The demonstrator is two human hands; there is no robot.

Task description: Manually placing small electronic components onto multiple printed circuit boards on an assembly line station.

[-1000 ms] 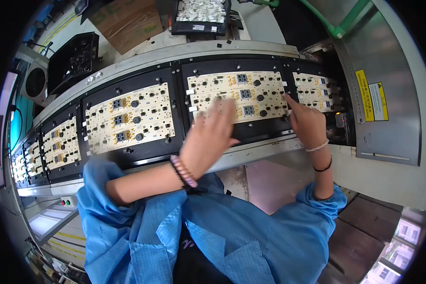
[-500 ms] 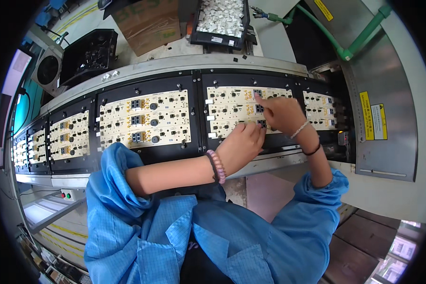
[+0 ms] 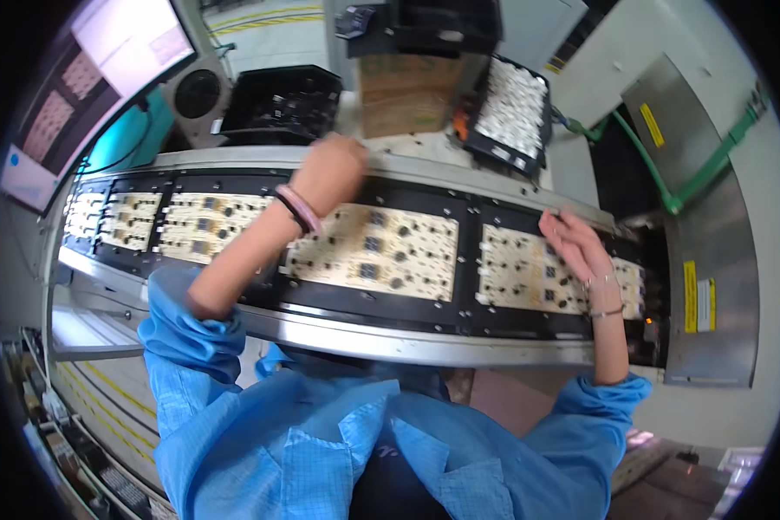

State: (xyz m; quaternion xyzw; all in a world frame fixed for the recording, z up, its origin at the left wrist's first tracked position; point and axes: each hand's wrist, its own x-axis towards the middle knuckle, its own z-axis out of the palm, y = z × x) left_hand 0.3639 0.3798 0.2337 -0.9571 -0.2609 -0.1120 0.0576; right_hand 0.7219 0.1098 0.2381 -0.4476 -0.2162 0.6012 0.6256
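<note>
My left hand [image 3: 334, 173], smeared by motion, is over the far rail of the line, at the upper left corner of the middle cream circuit board panel [image 3: 429, 238]. Its fingers are too blurred to show whether they hold anything. My right hand [image 3: 574, 245] hovers above the right circuit board panel [image 3: 511, 269], fingers loosely stretched and apart, with nothing seen in them. Both panels carry small dark displays, round black parts and tiny components. They sit in black carrier frames [image 3: 465, 299].
Beyond the far rail [image 3: 407, 165] stand a black bin of dark parts [image 3: 282, 104], a cardboard box [image 3: 407, 95] and a black tray of small white pieces [image 3: 511, 108]. A screen [image 3: 139, 43] is at upper left. A metal cabinet [image 3: 719, 260] with green pipes borders the right.
The view has turned and shifted. My left hand has moved from the board's near edge to the far rail. My right hand has lifted off a display and its fingers have loosened.
</note>
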